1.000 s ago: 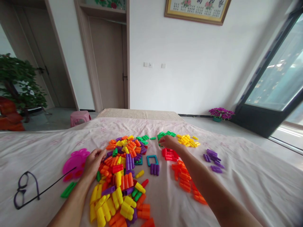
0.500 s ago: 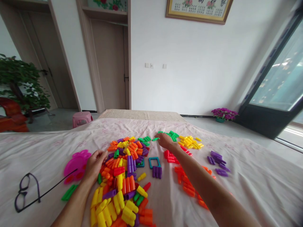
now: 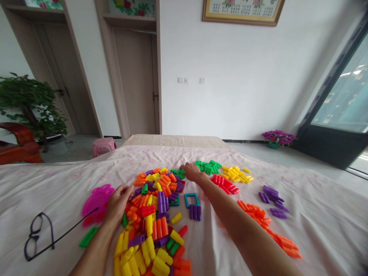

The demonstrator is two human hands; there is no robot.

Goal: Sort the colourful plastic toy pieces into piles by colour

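So the cloth [image 3: 322, 214] is carrying a mixed pile [image 3: 162, 202]. Left hand [image 3: 122, 194] is sitting at its left side, grip curled narrow, contents unclear. Right hand [image 3: 191, 171] is sitting by green blocks [image 3: 178, 173] toward the cloth's far edge, grip hidden; pinching lightly is probably beating raking.

The bare right forearm [image 3: 235, 226] stretches forward, the right hand [image 3: 191, 171] angled leftward, palm down — the left hand [image 3: 122, 194], nearer the body, curls loosely.

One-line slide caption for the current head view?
Left hand beside a heap of mixed-color pieces, right hand at the green pieces on its far side.
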